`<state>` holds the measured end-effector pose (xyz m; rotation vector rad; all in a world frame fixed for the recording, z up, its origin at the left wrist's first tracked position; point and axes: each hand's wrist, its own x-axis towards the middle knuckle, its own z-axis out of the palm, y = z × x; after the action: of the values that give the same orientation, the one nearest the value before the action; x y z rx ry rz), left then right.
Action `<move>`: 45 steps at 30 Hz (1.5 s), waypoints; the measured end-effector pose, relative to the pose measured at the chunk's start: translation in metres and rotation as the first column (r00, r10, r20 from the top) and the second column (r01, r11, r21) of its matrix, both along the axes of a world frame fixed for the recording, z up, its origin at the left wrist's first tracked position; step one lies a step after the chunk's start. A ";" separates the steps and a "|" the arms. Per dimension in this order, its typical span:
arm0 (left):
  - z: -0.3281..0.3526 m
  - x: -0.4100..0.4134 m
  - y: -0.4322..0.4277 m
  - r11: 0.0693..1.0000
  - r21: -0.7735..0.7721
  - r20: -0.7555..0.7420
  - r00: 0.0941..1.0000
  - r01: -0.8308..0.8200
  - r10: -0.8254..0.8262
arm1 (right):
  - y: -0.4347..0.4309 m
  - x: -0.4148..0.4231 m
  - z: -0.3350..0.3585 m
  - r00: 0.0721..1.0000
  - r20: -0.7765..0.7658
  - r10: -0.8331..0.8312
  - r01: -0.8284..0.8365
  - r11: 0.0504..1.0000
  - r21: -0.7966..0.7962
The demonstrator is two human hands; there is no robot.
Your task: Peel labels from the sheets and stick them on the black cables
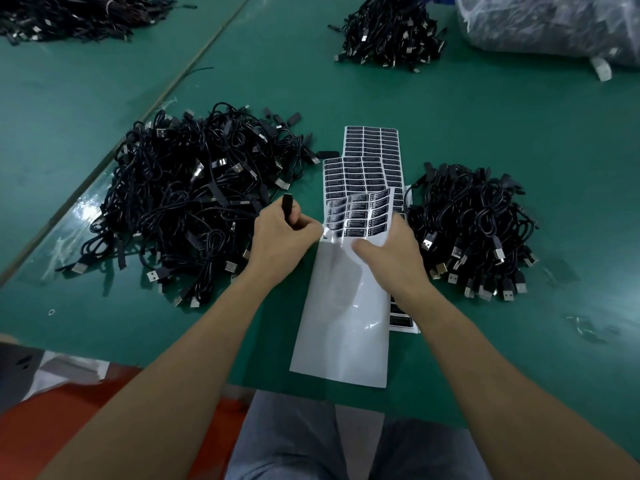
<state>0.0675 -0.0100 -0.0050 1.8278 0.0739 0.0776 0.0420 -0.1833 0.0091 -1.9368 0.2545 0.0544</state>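
Head view, both hands over the green table (519,116). We note the left hand (284,237) has its fingers curled round a black cable (288,204), whose blunt end sticks up out of the fist. The left thumb and forefinger meet at the left edge of the top sheet (343,306). Whether they pinch a label or only the edge, we cannot tell.

The right hand (391,251) grips the same sheet on its right side, thumb pressed on the glossy face, fingers hidden behind it. This sheet is mostly bare white backing. Its remaining labels (360,216) sit at the far end, which is curled upward.

Full label sheets (372,150) lie underneath, farther from us. We see one cable pile (194,195) to the left and a smaller pile (474,223) to the right.
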 end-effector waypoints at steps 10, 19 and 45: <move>-0.002 0.000 0.002 1.000 -0.027 0.015 1.000 0.012 -0.011 | 0.003 -0.004 0.027 0.992 0.028 0.123 -0.097 0.889 -0.448; 0.001 -0.002 -0.001 0.999 -0.028 0.007 0.999 0.034 -0.033 | 0.021 -0.014 0.032 0.950 0.156 0.269 -0.030 0.578 -0.815; 0.010 -0.005 -0.008 0.943 0.269 0.048 0.975 0.195 -0.215 | 0.012 -0.009 0.013 0.977 0.195 -0.092 0.037 0.963 0.268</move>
<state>0.0630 -0.0183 0.0051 2.0858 -0.1905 0.0107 0.0331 -0.1713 0.0222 -1.6527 0.1631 -0.1485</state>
